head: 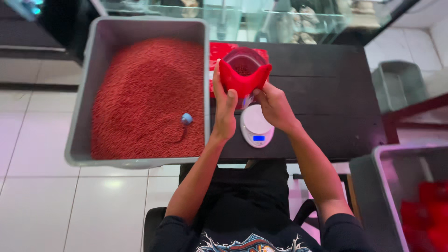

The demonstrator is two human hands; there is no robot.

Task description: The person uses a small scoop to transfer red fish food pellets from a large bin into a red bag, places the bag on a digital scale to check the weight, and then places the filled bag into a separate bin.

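My left hand (pixel 224 105) and my right hand (pixel 273 105) together hold a red pouch (pixel 243 77) open above a small white digital scale (pixel 255 126) on the dark table (pixel 326 93). The pouch mouth is stretched wide and small red pellets lie inside. Each hand pinches one side of the pouch's edge. To the left stands a large grey tub (pixel 140 28) full of red pellets (pixel 144 98), with a small blue scoop (pixel 186 118) half buried near its right wall.
A stack of red pouches (pixel 217 51) lies behind my left hand beside the tub. At the right edge stand a grey bin (pixel 396 79) on the floor and another grey tub (pixel 387 186) holding red packets (pixel 427 214). A glass case runs along the back.
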